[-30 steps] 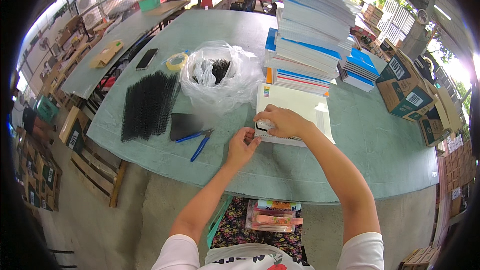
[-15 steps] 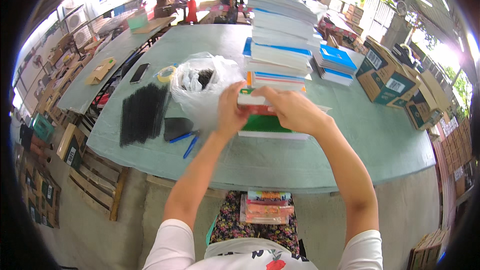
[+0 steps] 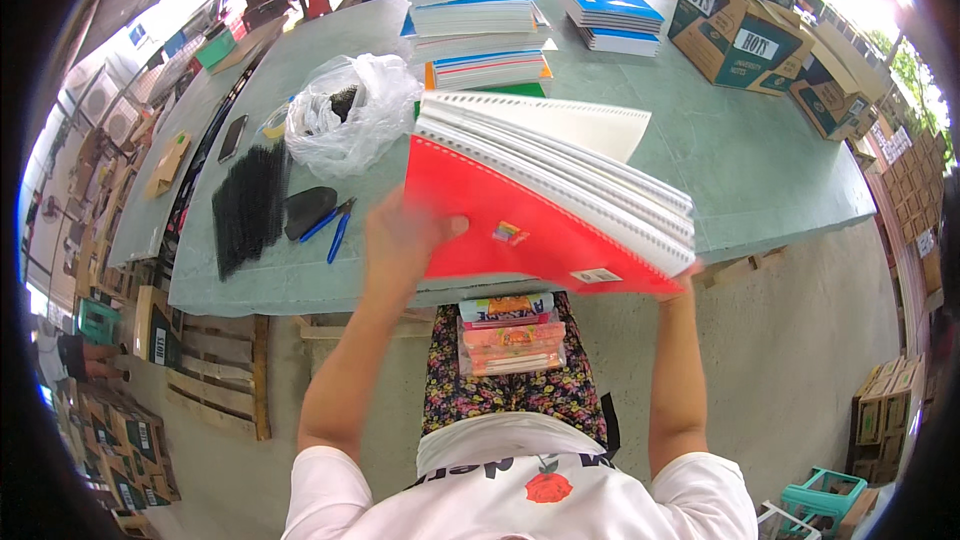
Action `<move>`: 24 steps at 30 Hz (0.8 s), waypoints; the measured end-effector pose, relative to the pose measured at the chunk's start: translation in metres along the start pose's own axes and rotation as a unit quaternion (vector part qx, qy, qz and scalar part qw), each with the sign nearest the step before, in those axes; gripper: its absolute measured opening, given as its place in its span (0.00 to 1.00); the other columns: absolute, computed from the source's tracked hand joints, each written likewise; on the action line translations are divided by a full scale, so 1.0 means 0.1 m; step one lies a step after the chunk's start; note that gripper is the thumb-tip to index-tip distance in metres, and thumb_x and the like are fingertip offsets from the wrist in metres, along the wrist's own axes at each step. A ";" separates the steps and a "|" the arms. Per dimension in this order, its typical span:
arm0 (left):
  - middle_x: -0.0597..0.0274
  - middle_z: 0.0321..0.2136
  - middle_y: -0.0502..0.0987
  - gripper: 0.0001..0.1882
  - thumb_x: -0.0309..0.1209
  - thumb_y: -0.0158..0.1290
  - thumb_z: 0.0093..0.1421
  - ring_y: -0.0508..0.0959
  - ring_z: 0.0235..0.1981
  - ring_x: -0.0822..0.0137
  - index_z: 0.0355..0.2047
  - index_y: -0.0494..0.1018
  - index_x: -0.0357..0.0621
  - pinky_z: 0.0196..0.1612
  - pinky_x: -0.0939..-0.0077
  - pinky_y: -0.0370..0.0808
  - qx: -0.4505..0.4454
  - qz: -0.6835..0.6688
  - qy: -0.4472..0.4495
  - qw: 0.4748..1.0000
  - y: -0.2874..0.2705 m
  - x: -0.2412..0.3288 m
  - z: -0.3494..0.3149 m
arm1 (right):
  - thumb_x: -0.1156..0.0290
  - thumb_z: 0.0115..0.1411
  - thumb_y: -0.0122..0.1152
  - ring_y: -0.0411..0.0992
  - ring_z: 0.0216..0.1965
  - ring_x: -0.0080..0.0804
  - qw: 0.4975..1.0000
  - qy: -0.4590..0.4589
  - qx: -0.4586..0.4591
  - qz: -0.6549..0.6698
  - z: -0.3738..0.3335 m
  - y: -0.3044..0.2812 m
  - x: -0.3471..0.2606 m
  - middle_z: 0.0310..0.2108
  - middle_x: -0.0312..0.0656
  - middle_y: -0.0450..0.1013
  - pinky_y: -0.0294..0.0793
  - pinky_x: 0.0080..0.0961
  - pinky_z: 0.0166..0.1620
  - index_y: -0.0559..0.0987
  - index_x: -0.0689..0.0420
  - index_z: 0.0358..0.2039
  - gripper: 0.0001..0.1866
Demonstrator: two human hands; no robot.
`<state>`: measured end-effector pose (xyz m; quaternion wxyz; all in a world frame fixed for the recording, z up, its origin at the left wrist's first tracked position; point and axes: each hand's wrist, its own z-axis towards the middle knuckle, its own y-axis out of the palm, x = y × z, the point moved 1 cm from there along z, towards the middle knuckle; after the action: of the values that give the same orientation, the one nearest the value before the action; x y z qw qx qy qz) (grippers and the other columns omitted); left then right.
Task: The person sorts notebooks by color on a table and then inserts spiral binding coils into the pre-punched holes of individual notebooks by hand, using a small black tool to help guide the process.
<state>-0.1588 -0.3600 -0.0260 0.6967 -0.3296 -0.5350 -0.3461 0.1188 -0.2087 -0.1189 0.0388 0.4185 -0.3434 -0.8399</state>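
Observation:
Held up over the table's near edge is a bundle of hole-punched notebooks with a red cover facing me. White punched page edges fan out along its upper side, and a pale cover sticks out behind. My left hand, partly blurred, grips its left end with the thumb over the red cover. At the lower right corner my right hand is closed on the bundle, its fingers mostly hidden. Left of the bundle lie blue-handled pliers, a dark flat pouch and a mass of black binding coils.
A tall notebook stack stands behind the bundle, with blue-covered notebooks and cardboard boxes to its right. A clear plastic bag, a tape roll and a phone sit on the left of the green table.
The bundle has come off the table stack and up toward me, its red cover now in view. My hands have spread apart to its two ends. The head view has shifted.

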 end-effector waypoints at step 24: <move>0.62 0.34 0.78 0.18 0.17 0.63 0.41 0.76 0.35 0.73 0.35 0.76 0.38 0.42 0.76 0.73 0.063 -0.114 -0.136 0.982 -0.33 -1.17 -0.93 | 0.86 0.44 0.65 0.70 0.44 0.27 0.919 -0.068 0.279 -0.270 -0.10 0.71 0.53 0.41 0.40 0.72 0.68 0.26 0.48 0.68 0.62 0.46 0.27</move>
<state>-0.1603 -0.4403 -0.1566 0.5930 -0.2655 -0.6794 -0.3411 0.0761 -0.2871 -0.1158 -0.3309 0.4314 -0.4397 -0.7149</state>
